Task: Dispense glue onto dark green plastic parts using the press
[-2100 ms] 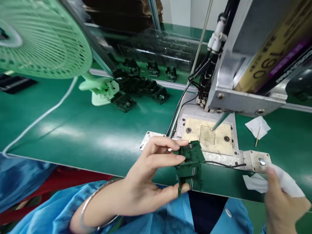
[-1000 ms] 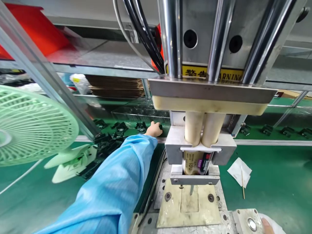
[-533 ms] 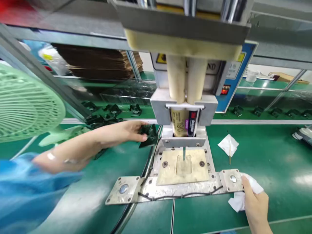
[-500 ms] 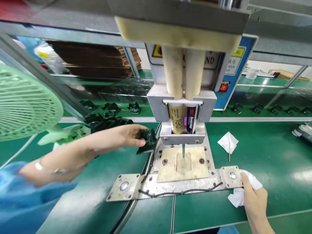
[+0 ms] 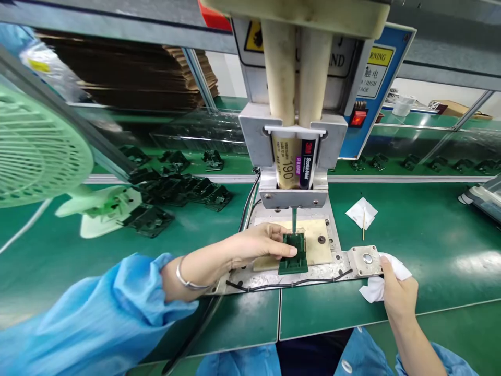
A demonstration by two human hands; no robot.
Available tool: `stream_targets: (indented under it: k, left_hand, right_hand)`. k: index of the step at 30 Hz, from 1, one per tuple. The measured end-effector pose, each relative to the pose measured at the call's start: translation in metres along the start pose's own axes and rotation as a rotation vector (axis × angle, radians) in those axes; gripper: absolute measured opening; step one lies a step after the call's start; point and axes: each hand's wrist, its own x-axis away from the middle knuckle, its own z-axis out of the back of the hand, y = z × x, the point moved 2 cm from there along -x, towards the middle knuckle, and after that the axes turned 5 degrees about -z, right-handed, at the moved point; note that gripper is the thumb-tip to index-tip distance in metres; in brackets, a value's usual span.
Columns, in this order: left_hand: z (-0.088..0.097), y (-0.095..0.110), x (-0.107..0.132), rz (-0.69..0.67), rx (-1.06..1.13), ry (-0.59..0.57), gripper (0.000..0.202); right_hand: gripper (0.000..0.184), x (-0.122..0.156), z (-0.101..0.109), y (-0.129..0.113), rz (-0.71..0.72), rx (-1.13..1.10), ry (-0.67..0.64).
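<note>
The dark green part is at the middle of the work place, over the cream plate of the machine, directly below the nozzle. The person's left hand pinches this part from its left side: the thumb lies across the face which looks to the camera, and the other fingers are at the upper left edge, partly hidden. The tip of the nozzle comes down to the upper edge of the part, but I cannot tell if they touch, nor if the part rests on the plate. A silver bracelet is around the left wrist, next to the blue sleeve. The right hand has its fingers bent around a white tissue, just beside the metal block with the round button; a piece of the tissue hangs out below. Above the nozzle, the holder carries a cartridge with a label reading 190. To the left, a pile of dark parts lies on the green table, near the base of the light green fan. To the right, a thin stick lies partly on a white square sheet.
</note>
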Motion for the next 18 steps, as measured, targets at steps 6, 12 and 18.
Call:
stream_targets:
  k: [6, 12, 18]
  left_hand:
    - [0.008, -0.006, -0.015, -0.229, -0.281, 0.108, 0.061]
    - [0.004, -0.021, -0.008, -0.362, -0.623, 0.167, 0.074]
    - [0.031, -0.019, 0.038, -0.456, -0.937, 0.494, 0.081]
  right_hand:
    - [0.054, 0.0, -0.001, -0.003, 0.007, -0.002, 0.006]
    - [0.059, -0.002, -0.002, -0.004, -0.014, 0.038, -0.009]
    - [0.067, -0.002, -0.004, -0.016, -0.093, 0.074, -0.077]
